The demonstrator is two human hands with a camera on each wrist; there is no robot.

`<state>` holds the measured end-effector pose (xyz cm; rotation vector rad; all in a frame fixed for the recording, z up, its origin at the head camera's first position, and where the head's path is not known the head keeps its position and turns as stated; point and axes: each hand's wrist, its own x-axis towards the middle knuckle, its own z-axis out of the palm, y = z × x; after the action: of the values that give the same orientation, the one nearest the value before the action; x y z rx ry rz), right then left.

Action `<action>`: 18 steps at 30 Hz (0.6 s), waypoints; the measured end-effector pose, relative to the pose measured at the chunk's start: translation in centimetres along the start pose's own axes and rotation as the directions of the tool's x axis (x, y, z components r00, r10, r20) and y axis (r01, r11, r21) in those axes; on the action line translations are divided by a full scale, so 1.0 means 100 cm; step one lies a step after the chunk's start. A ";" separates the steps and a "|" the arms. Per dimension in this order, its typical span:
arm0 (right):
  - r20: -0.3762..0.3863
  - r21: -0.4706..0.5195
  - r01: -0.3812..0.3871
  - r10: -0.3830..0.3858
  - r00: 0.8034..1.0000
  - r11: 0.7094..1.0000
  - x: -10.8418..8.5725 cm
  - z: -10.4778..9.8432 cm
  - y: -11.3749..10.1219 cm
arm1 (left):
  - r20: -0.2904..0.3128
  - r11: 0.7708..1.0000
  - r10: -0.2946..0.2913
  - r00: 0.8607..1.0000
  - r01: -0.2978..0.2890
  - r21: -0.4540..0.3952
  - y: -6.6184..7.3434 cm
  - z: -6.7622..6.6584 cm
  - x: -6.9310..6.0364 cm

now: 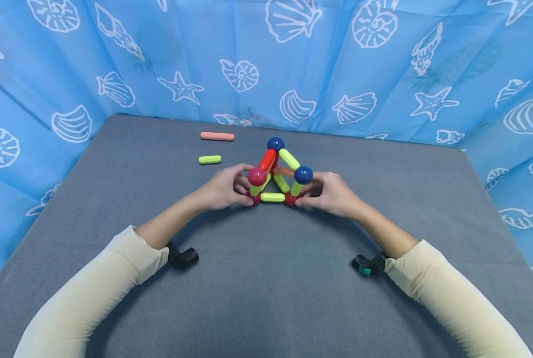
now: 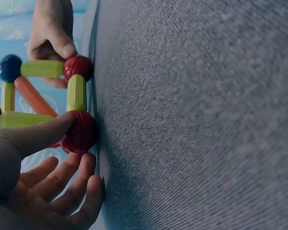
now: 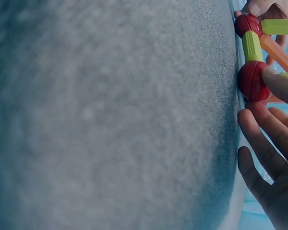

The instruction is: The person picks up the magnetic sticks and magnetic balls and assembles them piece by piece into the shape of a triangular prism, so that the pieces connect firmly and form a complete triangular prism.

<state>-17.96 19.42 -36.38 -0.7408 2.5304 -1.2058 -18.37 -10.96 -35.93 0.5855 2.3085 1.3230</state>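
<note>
A frame of magnetic rods and balls stands on the table's far half, between the two hands. Its front base is a yellow-green rod (image 1: 272, 197) joining two red balls. My left hand (image 1: 225, 189) pinches the left red ball (image 2: 80, 134) between thumb and fingers. On the other side my right hand (image 1: 335, 196) pinches the right red ball (image 3: 253, 81), thumb on top in the right wrist view. Upright rods carry a magenta ball (image 1: 257, 176) and a blue ball (image 1: 303, 174). Another blue ball (image 1: 275, 144) tops the back, with a red rod (image 1: 267, 160) running from it.
A loose pink-orange rod (image 1: 217, 136) and a short yellow-green rod (image 1: 210, 159) lie on the grey tabletop (image 1: 266, 278) behind and left of the frame. A blue shell-print curtain (image 1: 266, 64) hangs along the table's back and sides.
</note>
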 end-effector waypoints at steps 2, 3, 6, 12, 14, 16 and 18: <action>0.011 0.007 0.004 -0.004 1.000 1.000 -0.001 -0.001 0.000 | -0.011 1.000 0.007 1.000 -0.007 0.028 -0.001 0.001 0.000; 0.017 0.011 0.005 -0.005 1.000 1.000 -0.001 -0.001 0.000 | -0.015 0.999 0.012 1.000 -0.011 0.034 -0.001 0.002 0.000; 0.035 0.029 0.014 -0.015 0.999 0.999 -0.001 -0.002 0.000 | -0.022 0.999 0.018 1.000 -0.017 0.036 -0.002 0.001 0.000; 0.103 0.095 0.026 -0.035 0.994 0.995 0.000 -0.006 0.003 | -0.038 0.999 0.014 0.999 -0.013 0.040 -0.004 -0.002 0.001; 0.131 0.122 0.026 -0.042 0.990 0.992 0.000 -0.007 0.004 | -0.046 1.000 0.005 0.999 -0.003 0.031 -0.005 -0.003 0.002; 0.149 0.141 0.030 -0.051 0.988 0.990 0.001 -0.009 0.005 | -0.049 1.000 -0.004 0.999 0.005 0.020 -0.005 -0.003 0.003; 0.144 0.144 0.038 -0.059 0.988 0.989 0.002 -0.010 0.005 | -0.047 1.000 -0.007 0.999 0.007 0.013 -0.006 -0.004 0.003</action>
<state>-18.71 20.22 -36.16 -0.8300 2.2937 -1.2794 -18.92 -11.31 -36.31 0.5555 2.3563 1.3337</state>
